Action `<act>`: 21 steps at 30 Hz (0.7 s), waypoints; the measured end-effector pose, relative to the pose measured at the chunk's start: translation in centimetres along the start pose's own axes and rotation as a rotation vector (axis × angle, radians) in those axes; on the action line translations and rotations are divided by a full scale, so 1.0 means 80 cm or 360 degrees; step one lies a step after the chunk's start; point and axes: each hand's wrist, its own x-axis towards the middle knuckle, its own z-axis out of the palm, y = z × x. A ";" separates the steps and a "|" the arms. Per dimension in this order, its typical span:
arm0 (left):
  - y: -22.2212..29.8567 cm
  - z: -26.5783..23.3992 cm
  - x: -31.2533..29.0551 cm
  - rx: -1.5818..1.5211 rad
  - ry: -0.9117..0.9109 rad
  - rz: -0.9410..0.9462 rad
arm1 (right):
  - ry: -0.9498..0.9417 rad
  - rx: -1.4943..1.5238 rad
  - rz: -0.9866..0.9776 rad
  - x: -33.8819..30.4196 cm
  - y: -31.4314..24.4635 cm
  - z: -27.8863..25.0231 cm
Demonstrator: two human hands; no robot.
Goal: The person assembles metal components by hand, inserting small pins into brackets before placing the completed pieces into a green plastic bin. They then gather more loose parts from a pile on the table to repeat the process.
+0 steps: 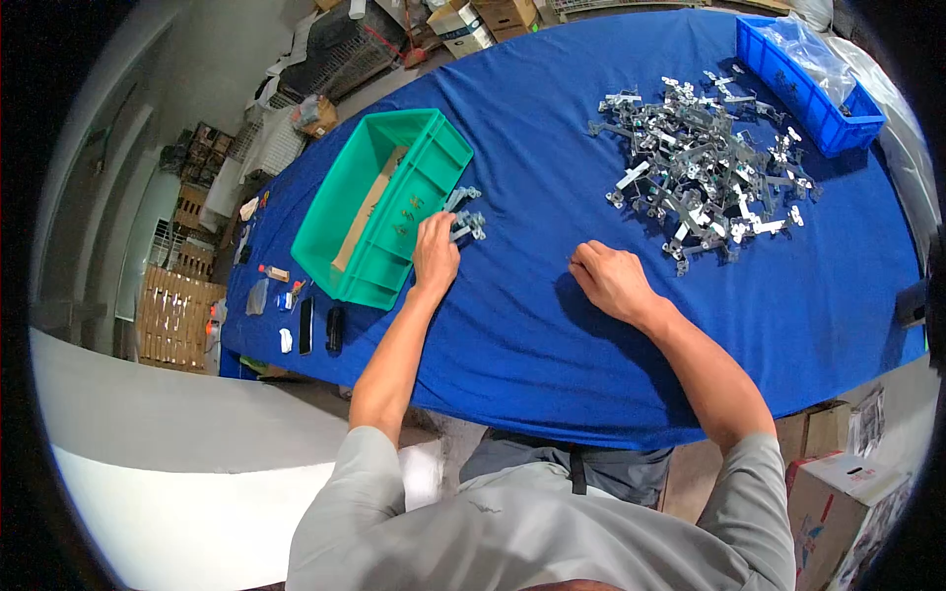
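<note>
Beside the right wall of a green plastic bin [370, 276], my left hand [436, 258] has its fingers closed at the near end of a small silvery metal bracket [470, 227]. Another such bracket [461, 197] lies just beyond it on the blue cloth. My right hand [613, 281] hovers over the cloth to the right, fingers curled and pressed together; whatever they may hold is hidden. A loose heap of similar metal brackets [705, 172] spreads at the far right, apart from both hands. Inside the bin a strip of brown cardboard [367, 212] shows.
A blue crate [803, 94] with clear plastic film stands at the far right edge. Left of the bin lie a dark phone [305, 326], a black case [335, 330] and a small bottle [274, 273]. A carton [843, 492] stands below the table's right side.
</note>
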 end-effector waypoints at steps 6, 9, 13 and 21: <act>0.007 0.003 0.019 0.0165 -0.0116 -0.0069 | 0.0036 -0.0002 -0.0034 0.000 0.003 0.001; -0.009 0.023 0.038 0.0204 -0.0303 -0.0215 | 0.0002 0.0000 -0.0013 0.001 0.001 0.001; -0.005 0.044 0.055 0.0143 -0.0183 -0.0313 | -0.0003 0.0008 -0.0006 0.003 0.001 0.000; 0.010 -0.025 0.068 -0.0387 0.0034 0.0043 | 0.0016 -0.0016 -0.0033 0.003 0.003 -0.001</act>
